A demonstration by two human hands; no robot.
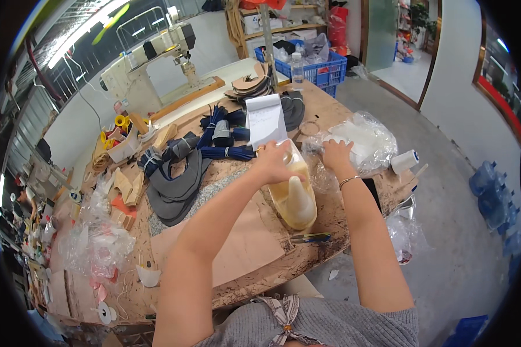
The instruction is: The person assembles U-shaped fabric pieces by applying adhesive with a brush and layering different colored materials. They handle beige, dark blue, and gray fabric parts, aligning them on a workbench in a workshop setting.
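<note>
Dark gray cut pieces (176, 191) lie left of your left hand (273, 163), which grasps the yellowed container (304, 218) along its left side, just below a white notepad (266, 120). Right of it, your right hand (337, 155) meets crumpled clear plastic (371, 139) crowding the container; whether those fingers grip cannot be told.

Sewing workshop | industrial sewing machine (134, 78) | worn workbench (255, 277) | bundled fabric pieces (176, 188) | stocked shelves (283, 28)
</note>
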